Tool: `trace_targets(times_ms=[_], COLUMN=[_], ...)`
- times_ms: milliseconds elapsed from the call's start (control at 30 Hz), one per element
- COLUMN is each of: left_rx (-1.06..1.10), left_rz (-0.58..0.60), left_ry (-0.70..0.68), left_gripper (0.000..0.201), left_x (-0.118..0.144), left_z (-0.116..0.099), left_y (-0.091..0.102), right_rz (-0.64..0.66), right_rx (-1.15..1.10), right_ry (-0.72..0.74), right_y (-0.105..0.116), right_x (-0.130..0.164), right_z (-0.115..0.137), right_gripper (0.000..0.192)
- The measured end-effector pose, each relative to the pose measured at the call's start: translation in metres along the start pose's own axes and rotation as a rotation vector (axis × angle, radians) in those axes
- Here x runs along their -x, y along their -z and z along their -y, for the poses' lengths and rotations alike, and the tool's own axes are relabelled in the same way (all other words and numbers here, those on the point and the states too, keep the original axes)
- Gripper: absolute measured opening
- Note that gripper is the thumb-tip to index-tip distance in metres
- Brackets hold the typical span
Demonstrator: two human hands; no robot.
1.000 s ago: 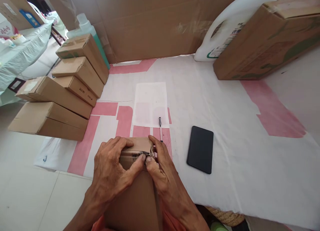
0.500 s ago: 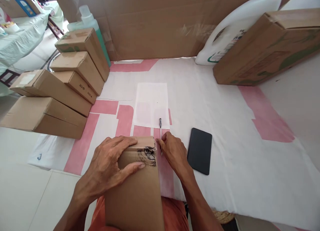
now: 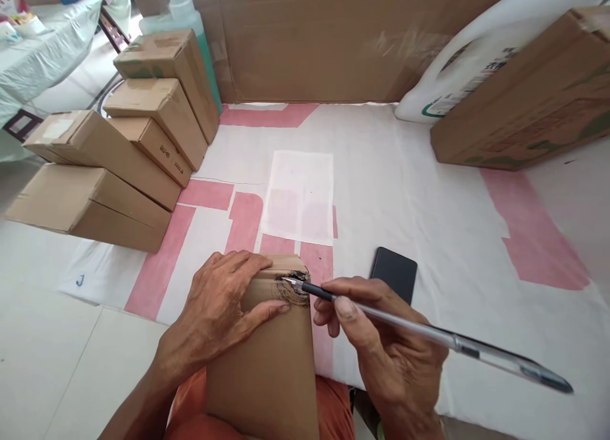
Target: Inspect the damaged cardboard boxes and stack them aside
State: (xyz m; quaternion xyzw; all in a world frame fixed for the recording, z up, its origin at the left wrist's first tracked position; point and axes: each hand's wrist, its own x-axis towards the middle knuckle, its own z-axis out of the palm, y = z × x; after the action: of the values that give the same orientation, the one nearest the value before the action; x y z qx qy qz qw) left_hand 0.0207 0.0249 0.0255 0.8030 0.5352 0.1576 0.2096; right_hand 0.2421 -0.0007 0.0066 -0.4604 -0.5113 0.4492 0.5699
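A small brown cardboard box (image 3: 267, 364) rests on my lap with its far end on the sheet. My left hand (image 3: 222, 309) presses flat on its upper left part, thumb stretched across the top face. A clear ballpoint pen (image 3: 419, 330) is gripped in my right hand (image 3: 381, 344), its tip touching a black scribbled patch (image 3: 291, 288) at the box's far right corner. A black phone (image 3: 394, 271) lies flat just beyond my right hand, partly hidden by it.
A white sheet with pink shapes (image 3: 429, 224) covers the floor. Several cardboard boxes (image 3: 119, 154) are stacked at left. A white paper (image 3: 300, 195) lies in the middle. Behind stand a cardboard wall (image 3: 309, 39), a white jug (image 3: 476, 58), a large carton (image 3: 524, 103) and a green bottle (image 3: 190, 27).
My right hand let go of the box, picked up the pen from the sheet and brought its tip to the scribbled corner. My left hand stayed on the box.
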Motion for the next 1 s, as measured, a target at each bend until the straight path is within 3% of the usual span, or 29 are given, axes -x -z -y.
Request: trace_targets(times_ms=[133,267,533,700,800,933,1000], left_rx=[-0.018,-0.031,-0.043,-0.061,-0.092,-0.156,-0.178], left_rz=[-0.005,0.001,0.014,0.025,0.018,-0.034,-0.049], left_ry=[-0.009,-0.014,0.021,0.046,0.014,-0.043,-0.060], left_gripper=[0.043,0.039,0.040,0.040,0.037,0.035,0.034], left_x=[-0.001,-0.002,-0.002,-0.002,-0.001,0.001,0.001], left_z=[-0.001,-0.004,-0.006,-0.005,-0.003,0.004,0.010], left_y=[-0.001,-0.001,-0.002,-0.002,-0.001,-0.001,-0.001], right_rz=[0.030,0.049,0.074,-0.092,-0.177,0.085,0.208], right_rx=[0.207,0.330,0.304,0.321,0.396,0.857,1.014], right_ry=[0.107,0.098,0.077,0.027,-0.060,-0.380,-0.461], right_y=[-0.002,-0.001,0.010,0.022,0.033,0.042,0.040], right_x=[0.005,0.002,0.011,0.009,-0.005,-0.028,-0.033], right_z=[-0.002,0.000,0.001,0.008,-0.003,-0.030,-0.040], right_gripper=[0.017,0.014,0.014,0.014,0.022,0.030,0.032])
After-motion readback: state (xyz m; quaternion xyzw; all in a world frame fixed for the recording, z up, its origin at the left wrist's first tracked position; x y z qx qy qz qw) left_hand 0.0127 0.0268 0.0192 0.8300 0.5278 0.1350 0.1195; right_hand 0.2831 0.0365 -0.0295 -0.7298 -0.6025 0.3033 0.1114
